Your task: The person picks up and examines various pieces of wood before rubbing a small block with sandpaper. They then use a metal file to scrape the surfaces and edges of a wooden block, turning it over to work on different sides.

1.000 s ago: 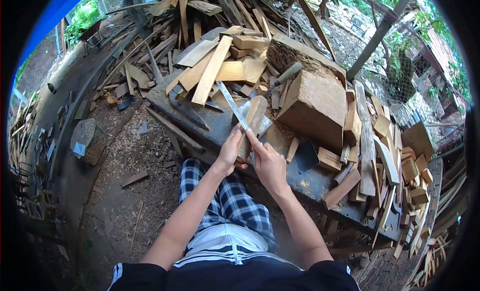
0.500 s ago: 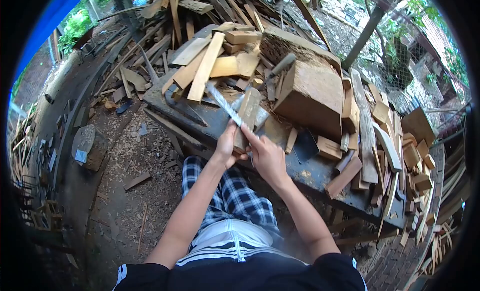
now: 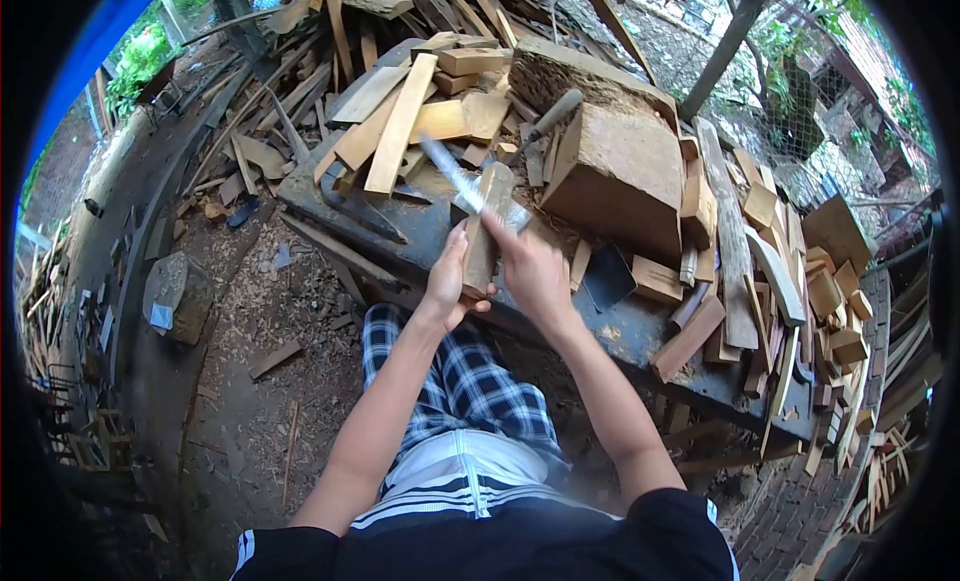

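My left hand [image 3: 447, 284] is closed round the lower end of a narrow wooden block [image 3: 486, 226], which it holds tilted up over the front of the worktable. A long, thin silvery metal blade [image 3: 447, 168], smeared by motion, lies across the block and points up to the left. My right hand [image 3: 536, 281] is closed on its near end, index finger stretched along it. The handle is hidden in that hand. Just beyond the block, a tool with a rounded grey handle [image 3: 562, 111] leans among wood offcuts.
On the dark worktable [image 3: 625, 353] stands a big squared timber block [image 3: 628, 181]. Wood offcuts [image 3: 400, 126] are heaped at its back left, and more pieces [image 3: 735, 271] crowd the right end. A stump [image 3: 178, 296] stands on the chip-strewn ground to the left.
My right hand has slid the blade up and forward along the block, turning it steeper. The left hand keeps its hold on the block, shifted slightly left with the view.
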Motion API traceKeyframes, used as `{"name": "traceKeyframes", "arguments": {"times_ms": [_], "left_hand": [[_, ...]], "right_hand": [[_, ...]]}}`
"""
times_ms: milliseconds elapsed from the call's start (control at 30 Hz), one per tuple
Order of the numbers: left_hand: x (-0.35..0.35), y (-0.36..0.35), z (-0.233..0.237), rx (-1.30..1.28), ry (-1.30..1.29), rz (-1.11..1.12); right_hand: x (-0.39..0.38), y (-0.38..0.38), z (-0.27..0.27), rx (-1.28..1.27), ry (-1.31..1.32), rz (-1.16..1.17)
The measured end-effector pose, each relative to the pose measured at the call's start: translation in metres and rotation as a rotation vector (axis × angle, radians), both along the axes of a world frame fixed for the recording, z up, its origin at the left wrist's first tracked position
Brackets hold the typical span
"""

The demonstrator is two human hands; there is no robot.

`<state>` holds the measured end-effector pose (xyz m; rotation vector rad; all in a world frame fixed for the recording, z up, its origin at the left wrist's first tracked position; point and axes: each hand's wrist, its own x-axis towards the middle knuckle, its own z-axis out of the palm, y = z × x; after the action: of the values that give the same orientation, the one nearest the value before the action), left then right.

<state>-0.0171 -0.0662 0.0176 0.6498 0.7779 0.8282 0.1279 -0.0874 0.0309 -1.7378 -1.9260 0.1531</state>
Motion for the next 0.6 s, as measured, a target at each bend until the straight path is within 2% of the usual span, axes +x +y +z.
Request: {"name": "traceKeyframes", "arguments": {"times_ms": [100, 200, 267, 333, 400, 467, 533, 600], "left_hand": [[-0.002, 0.000, 0.003, -0.059, -0.023, 0.003], [-0.005, 0.003, -0.002, -0.051, -0.061, -0.014], [-0.005, 0.005, -0.005, -0.114, -0.108, 0.025], [-0.011, 0.012, -0.018, -0.161, -0.093, -0.038], [-0.011, 0.011, -0.019, -0.192, -0.108, -0.017], [-0.014, 0.025, -0.028, -0.280, -0.261, -0.034], [-0.010, 0.028, -0.018, -0.289, -0.278, -0.014], [-0.009, 0.022, -0.011, -0.159, -0.118, 0.014]], "right_hand": [[0.011, 0.051, 0.000, -0.040, 0.177, -0.100], [0.005, 0.035, 0.003, -0.081, 0.244, -0.019], [-0.008, -0.002, -0.007, -0.066, 0.027, 0.048], [-0.015, -0.030, 0.008, -0.127, 0.030, 0.085], [-0.009, -0.024, 0.006, -0.126, 0.066, 0.087], [-0.012, -0.010, 0.002, -0.053, 0.114, 0.129], [-0.014, 0.001, 0.004, -0.075, 0.073, 0.091], [-0.018, 0.009, 0.001, -0.054, 0.144, -0.003]]}}
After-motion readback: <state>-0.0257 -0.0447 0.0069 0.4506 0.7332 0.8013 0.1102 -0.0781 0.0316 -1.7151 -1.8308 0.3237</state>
